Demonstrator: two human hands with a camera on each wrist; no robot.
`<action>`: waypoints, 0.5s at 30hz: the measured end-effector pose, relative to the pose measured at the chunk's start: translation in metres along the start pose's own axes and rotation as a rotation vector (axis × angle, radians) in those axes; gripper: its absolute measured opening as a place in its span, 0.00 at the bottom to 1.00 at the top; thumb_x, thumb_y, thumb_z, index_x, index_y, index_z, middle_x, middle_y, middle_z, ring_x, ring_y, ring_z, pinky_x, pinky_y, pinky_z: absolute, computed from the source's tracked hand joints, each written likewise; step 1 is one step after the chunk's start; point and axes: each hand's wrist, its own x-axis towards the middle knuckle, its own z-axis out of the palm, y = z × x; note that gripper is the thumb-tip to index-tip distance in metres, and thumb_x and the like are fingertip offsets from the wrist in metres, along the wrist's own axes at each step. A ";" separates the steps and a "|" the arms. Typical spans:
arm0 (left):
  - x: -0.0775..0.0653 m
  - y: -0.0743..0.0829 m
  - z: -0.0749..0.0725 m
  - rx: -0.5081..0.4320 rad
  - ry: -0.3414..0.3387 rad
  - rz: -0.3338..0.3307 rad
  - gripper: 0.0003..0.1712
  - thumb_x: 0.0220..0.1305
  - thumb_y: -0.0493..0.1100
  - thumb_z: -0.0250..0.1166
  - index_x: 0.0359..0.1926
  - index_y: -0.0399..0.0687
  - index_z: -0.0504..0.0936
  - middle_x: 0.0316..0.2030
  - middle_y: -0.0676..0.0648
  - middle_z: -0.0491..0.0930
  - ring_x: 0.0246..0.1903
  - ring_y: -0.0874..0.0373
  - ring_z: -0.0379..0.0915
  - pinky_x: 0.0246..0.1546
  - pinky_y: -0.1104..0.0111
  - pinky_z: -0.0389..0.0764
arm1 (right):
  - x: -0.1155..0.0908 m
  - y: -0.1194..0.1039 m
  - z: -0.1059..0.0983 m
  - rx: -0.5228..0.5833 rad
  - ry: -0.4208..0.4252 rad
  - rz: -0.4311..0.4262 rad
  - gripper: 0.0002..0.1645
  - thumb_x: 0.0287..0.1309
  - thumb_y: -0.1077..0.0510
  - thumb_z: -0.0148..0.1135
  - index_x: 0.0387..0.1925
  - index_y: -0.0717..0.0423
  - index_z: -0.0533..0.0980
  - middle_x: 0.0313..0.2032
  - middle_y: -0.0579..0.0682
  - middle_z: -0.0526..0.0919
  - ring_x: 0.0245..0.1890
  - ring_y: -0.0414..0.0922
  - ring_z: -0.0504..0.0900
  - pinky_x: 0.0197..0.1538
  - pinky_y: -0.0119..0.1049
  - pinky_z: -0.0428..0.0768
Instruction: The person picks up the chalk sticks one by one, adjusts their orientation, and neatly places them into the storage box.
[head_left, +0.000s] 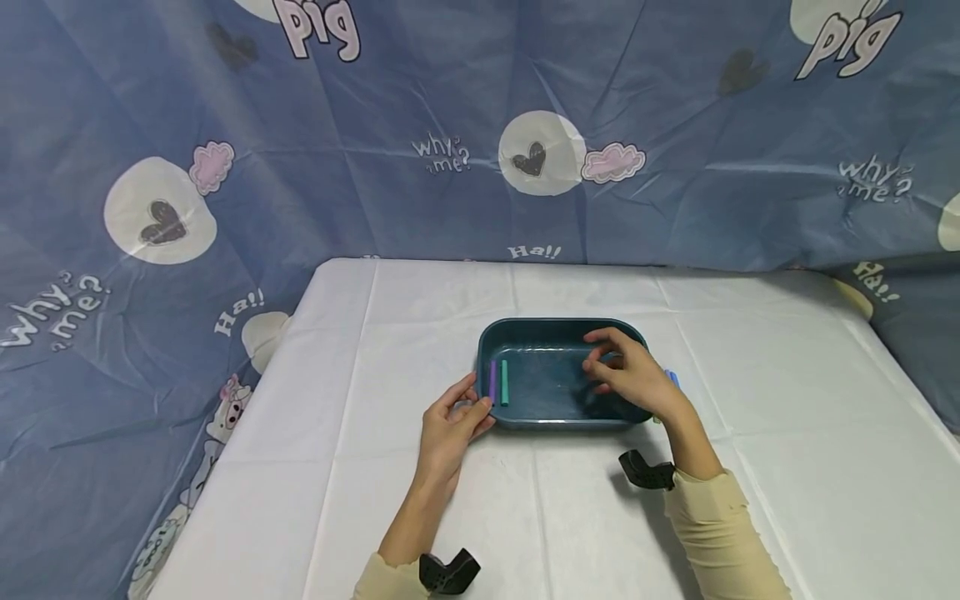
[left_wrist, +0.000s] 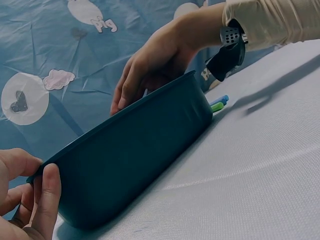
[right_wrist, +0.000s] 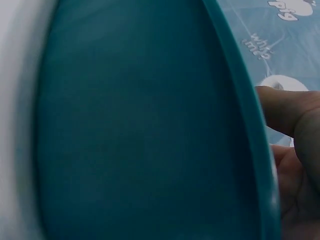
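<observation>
A dark teal tray (head_left: 562,424) with a raised rim sits on the white-covered table. My left hand (head_left: 448,429) pinches its left end, thumb on one side of the wall and fingers on the other. Inside, near that end, a slim purple stick (head_left: 492,382) and a green stick (head_left: 505,383) lie side by side. Over the tray's right part is my right hand (head_left: 630,371), fingers loosely bent and nothing visible between them. From the right wrist view, the tray wall (right_wrist: 145,120) hides most of that hand's fingers.
Just beyond the tray's right end lie blue sticks (head_left: 672,378) and a light green stick (left_wrist: 217,107), partly hidden by the right hand and the tray. A blue printed cloth (head_left: 375,200) hangs behind the table (head_left: 420,300) and along its left side.
</observation>
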 end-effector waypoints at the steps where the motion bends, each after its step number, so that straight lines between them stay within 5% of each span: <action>1: 0.000 0.000 0.000 -0.003 0.001 0.000 0.31 0.56 0.32 0.67 0.62 0.43 0.71 0.42 0.47 0.68 0.29 0.66 0.74 0.38 0.72 0.86 | -0.001 0.000 -0.001 0.005 0.001 0.003 0.26 0.65 0.62 0.54 0.62 0.62 0.61 0.44 0.63 0.71 0.45 0.62 0.80 0.39 0.48 0.87; 15: 0.000 0.001 0.001 -0.003 0.013 -0.006 0.31 0.56 0.31 0.67 0.62 0.43 0.72 0.42 0.48 0.67 0.29 0.66 0.75 0.38 0.72 0.86 | -0.005 0.001 -0.012 0.006 -0.003 -0.021 0.26 0.65 0.61 0.54 0.62 0.65 0.60 0.43 0.63 0.72 0.45 0.63 0.79 0.38 0.46 0.87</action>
